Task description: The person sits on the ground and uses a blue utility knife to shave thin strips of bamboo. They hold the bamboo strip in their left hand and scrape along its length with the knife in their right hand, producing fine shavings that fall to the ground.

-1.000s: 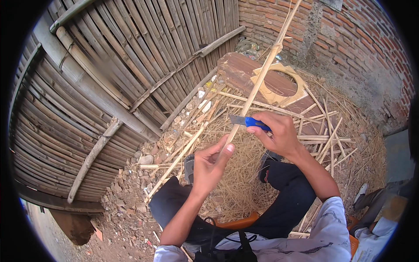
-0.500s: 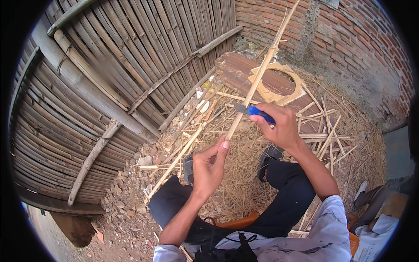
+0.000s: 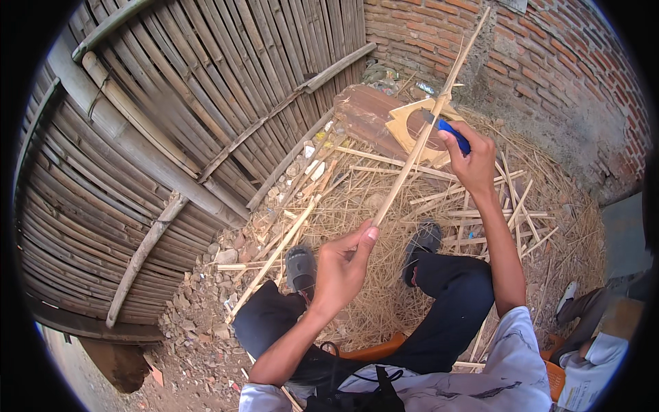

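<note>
Bamboo poles, weathered grey-brown, make up the fence point(image 3: 171, 130) that fills the left of the frame, crossed by thicker rails. Red brick with pale mortar forms the wall point(image 3: 549, 75) curving across the upper right. Dry straw-like shavings point(image 3: 364, 309) cover the ground through the middle of the frame, and loose cut sticks point(image 3: 525, 206) lie crossed over one another at centre right. Dark trousers point(image 3: 456, 295) clothe the person's bent legs at lower centre. Another person's trouser leg point(image 3: 580, 312) shows at the lower right edge. Reddish-brown, a flat board point(image 3: 364, 120) lies above centre, with a tan sheet point(image 3: 400, 127) with a round cut-out on it. Running slantwise from the centre to the upper right, the long pale strip point(image 3: 398, 189) is raised above the board and sheet, its far end splintering into thin slivers. The left hand point(image 3: 342, 271), at centre, pinches the near end of the strip between thumb and fingers. The right hand point(image 3: 475, 161), higher and to the right, is closed around a blue-handled knife point(image 3: 456, 136), whose grey blade point(image 3: 428, 117) meets the strip.
</note>
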Motion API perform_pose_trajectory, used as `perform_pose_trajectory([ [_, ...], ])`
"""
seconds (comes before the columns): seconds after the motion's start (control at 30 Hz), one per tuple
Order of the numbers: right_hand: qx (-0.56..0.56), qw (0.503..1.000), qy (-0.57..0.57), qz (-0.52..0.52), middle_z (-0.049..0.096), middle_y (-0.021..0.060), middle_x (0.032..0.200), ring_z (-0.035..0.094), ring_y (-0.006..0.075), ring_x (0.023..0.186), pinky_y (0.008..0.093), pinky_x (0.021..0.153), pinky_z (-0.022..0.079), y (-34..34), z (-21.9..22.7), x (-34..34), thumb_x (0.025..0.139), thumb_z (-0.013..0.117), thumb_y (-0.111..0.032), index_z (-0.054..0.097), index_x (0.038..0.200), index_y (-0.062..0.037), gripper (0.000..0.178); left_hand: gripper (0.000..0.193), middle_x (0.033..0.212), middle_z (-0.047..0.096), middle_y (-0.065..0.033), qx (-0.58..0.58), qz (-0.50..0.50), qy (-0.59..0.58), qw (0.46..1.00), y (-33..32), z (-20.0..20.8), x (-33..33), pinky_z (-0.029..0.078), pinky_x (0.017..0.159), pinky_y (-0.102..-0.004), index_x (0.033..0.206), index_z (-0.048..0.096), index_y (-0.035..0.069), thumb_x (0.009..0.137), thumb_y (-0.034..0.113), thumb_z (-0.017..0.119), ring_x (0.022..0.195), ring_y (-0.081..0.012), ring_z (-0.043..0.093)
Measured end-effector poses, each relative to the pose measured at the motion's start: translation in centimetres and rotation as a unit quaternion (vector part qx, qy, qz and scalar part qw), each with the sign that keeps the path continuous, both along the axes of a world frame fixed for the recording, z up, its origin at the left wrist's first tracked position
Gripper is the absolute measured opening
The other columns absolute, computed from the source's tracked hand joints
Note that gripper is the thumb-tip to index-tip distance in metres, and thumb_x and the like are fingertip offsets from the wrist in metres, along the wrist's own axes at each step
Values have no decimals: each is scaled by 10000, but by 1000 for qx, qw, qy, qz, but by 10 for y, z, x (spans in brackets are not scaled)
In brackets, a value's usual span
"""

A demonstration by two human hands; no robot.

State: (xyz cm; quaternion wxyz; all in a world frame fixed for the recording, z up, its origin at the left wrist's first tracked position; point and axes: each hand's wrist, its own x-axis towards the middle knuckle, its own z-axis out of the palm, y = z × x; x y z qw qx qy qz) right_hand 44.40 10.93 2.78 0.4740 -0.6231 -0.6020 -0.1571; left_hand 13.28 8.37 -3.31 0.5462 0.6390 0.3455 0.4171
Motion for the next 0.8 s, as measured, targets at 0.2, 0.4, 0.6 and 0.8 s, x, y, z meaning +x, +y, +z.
perform_pose_trajectory([
  [0.2, -25, 998, 53, 8, 717, 62, 738, 616, 148, 614, 314, 592, 456, -12, 9, -8, 1040, 762, -361, 814, 1097, -57, 313, 394, 736, 493, 85, -263, -146, -43, 953, 11, 33, -16, 223, 463, -214, 1342, 684, -6, 1146, 332, 631, 546, 6, 336],
  [0.4, -26, 989, 100, 107, 708, 60, 743, 607, 136, 628, 303, 593, 439, -18, 8, -9, 1034, 775, -295, 793, 1066, -21, 276, 166, 752, 574, 50, -96, -55, 22, 994, 17, 7, -22, 345, 511, -228, 1143, 663, 53, 1107, 212, 695, 567, -25, 447],
  [0.6, 15, 997, 38, 64, 737, 82, 764, 650, 147, 642, 306, 596, 469, -26, 17, -19, 1039, 772, -283, 793, 1106, -12, 280, 177, 715, 577, 41, 194, 88, 143, 967, 26, 13, -24, 341, 537, -239, 1191, 650, 37, 1088, 171, 703, 588, -18, 433],
  [0.8, 54, 998, 16, 8, 761, 97, 800, 693, 171, 659, 307, 608, 500, -22, 15, -19, 1030, 785, -312, 806, 1135, -24, 308, 283, 698, 422, 88, -368, -265, -96, 886, 18, 32, -27, 219, 449, -223, 1054, 571, 95, 1152, 361, 580, 512, -6, 268],
])
